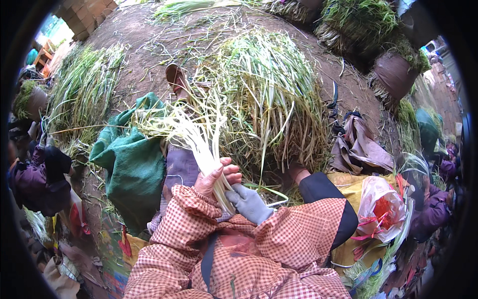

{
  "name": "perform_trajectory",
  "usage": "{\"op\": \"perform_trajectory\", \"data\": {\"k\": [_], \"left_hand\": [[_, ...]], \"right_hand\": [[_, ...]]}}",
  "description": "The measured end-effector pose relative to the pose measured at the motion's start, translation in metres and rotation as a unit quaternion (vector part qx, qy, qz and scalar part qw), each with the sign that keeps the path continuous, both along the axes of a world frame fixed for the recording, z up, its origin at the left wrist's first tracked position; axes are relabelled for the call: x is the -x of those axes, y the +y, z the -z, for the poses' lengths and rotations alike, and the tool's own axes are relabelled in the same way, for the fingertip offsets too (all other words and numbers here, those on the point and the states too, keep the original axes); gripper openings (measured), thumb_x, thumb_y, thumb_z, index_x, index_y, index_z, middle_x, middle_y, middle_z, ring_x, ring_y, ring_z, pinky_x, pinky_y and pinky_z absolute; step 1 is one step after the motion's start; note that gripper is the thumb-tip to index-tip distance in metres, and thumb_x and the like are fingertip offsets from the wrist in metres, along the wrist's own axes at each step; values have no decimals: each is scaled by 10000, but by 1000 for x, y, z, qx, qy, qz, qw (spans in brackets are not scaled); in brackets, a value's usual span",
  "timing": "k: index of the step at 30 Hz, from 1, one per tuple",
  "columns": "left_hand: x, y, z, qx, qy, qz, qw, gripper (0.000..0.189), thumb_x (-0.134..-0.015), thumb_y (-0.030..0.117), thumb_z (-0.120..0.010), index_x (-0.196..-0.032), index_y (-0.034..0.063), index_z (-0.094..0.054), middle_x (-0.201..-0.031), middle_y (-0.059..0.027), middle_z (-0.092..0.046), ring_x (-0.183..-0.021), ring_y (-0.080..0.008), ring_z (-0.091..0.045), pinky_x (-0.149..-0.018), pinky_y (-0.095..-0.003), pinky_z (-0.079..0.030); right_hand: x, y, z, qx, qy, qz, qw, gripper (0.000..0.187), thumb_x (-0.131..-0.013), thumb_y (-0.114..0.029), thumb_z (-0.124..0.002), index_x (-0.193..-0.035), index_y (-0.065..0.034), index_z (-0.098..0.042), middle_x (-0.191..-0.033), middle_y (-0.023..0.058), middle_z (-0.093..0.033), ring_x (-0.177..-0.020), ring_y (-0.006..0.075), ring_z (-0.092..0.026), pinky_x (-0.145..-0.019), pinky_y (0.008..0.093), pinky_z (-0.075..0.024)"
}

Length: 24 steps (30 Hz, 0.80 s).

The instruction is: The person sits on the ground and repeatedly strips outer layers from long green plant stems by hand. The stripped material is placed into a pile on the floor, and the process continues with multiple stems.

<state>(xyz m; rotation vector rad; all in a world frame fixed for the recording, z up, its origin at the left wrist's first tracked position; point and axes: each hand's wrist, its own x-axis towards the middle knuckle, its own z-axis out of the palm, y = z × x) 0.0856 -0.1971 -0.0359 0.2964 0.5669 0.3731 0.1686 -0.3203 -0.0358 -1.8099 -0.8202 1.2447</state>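
Note:
My left hand (218,176), bare, is wrapped around a bunch of long pale green-white vegetable stalks (199,147). The stalks fan out away from me, with thin, tangled leaf tips at the far end. My right hand (250,203), in a grey glove, has its fingers closed on the near ends of the same bunch, just below the left hand. Beyond my hands lies a large heap of green leafy stalks (269,86), with brownish, dried-looking growth along its near side. Part of the bunch's lower end is hidden by the fingers and my checked sleeve.
A green cloth sack (134,175) drapes beside my left leg. On the right sit a plastic bag of red ties (381,209) on yellow sacking (341,224) and a crumpled brown cloth (362,145). Wrapped bundles (396,73) stand far right. People in purple sit at both sides.

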Motion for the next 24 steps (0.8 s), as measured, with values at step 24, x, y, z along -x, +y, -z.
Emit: {"op": "perform_trajectory", "data": {"k": [24], "left_hand": [[-58,55,30,-12,-133,-91,987,180,-872,106,-562,-1046,116,-515,-815,-73,-586,-702,-186,-605,-625,-427,-554]], "right_hand": [[-163,79,65,242,-259,210,911,343,-857,-307,-553,-1124,-94,-587,-1058,143,-616,-971,265,-602,-858,362,-449]]}}
